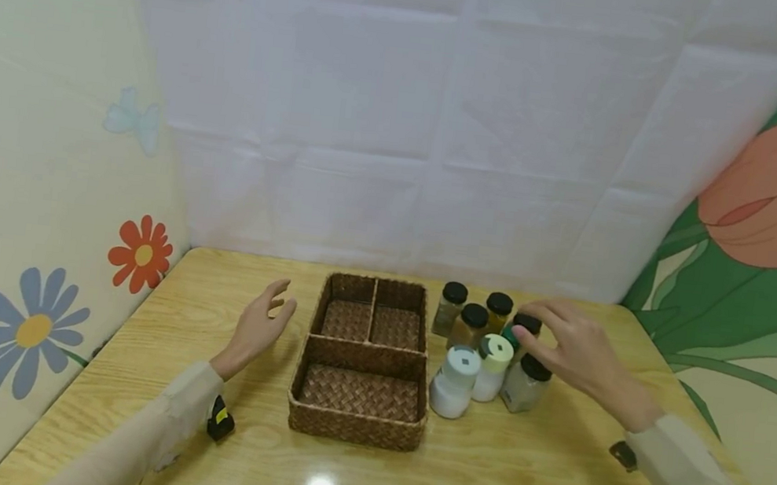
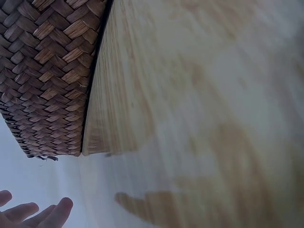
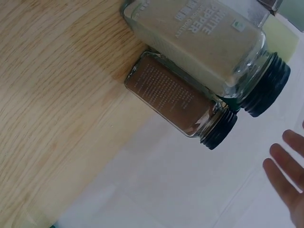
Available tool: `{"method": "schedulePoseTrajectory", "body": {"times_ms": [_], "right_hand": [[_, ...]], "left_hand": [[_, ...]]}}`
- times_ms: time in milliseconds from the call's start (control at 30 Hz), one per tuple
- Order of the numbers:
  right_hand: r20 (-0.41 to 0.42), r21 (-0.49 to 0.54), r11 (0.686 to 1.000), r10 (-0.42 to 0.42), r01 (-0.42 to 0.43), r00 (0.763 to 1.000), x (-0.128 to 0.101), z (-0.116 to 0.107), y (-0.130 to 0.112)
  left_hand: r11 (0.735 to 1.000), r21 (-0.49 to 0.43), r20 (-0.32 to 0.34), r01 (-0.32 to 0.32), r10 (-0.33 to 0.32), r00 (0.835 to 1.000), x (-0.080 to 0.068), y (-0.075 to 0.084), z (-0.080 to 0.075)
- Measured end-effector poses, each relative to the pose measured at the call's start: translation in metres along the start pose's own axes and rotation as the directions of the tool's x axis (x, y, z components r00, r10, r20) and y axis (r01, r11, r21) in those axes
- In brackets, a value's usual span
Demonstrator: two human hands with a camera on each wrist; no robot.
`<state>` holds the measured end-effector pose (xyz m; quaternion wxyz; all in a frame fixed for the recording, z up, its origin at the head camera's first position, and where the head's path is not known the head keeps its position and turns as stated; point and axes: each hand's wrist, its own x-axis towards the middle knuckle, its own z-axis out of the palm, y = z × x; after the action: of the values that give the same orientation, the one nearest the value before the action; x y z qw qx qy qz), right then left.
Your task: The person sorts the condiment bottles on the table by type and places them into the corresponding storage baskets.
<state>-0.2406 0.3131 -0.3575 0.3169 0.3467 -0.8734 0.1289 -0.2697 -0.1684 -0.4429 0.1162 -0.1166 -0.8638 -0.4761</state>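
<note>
A brown woven basket (image 1: 355,421) with three empty compartments stands mid-table. Right of it is a cluster of spice jars: several black-lidded glass ones (image 1: 454,306) and two white-lidded ones (image 1: 457,380). My right hand (image 1: 566,342) reaches over the cluster, its fingertips at the lid of the back right jar (image 1: 528,321), gripping nothing. The right wrist view shows a white pepper jar (image 3: 204,42), a brown spice jar (image 3: 175,97) and straight fingers (image 3: 285,166). My left hand (image 1: 266,321) hovers open, left of the basket; its fingertips (image 2: 38,213) show near the basket wall (image 2: 47,71).
The wooden table (image 1: 534,479) is ringed by a white cloth backdrop and flower-printed side walls. A green-capped item (image 1: 510,337) is half hidden among the jars. Bare tabletop (image 2: 199,95) lies left of the basket.
</note>
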Motion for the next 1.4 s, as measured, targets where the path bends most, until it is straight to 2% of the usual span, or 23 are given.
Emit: {"method": "schedulePoseTrajectory", "body": {"times_ms": [133,233,567,933,1200,1400], "right_hand": [[-0.055,0.03,0.994,-0.1,0.102,0.993,0.003,0.002,0.0],[-0.084,0.039,0.988,-0.144,0.147,0.986,0.005,0.003,-0.002],[-0.096,0.019,0.978,-0.205,0.208,0.974,0.007,0.007,-0.007],[-0.06,0.06,0.97,-0.233,0.237,0.971,0.008,0.014,-0.013],[-0.04,0.091,0.962,-0.257,0.259,0.966,0.01,0.017,-0.021],[-0.048,0.104,0.955,-0.273,0.277,0.961,0.012,0.022,-0.025]], "left_hand": [[1.0,-0.013,0.01,-0.008,0.008,1.0,0.0,0.001,0.002],[1.0,-0.019,0.017,-0.009,0.009,1.0,0.0,0.002,0.003],[0.999,-0.031,0.085,0.041,-0.038,0.996,0.002,0.007,0.009],[0.999,-0.027,0.081,0.042,-0.04,0.996,0.002,0.011,0.021],[0.998,-0.015,0.089,0.068,-0.067,0.994,0.003,0.011,0.023],[0.998,0.002,0.103,0.062,-0.062,0.993,0.004,0.014,0.024]]}}
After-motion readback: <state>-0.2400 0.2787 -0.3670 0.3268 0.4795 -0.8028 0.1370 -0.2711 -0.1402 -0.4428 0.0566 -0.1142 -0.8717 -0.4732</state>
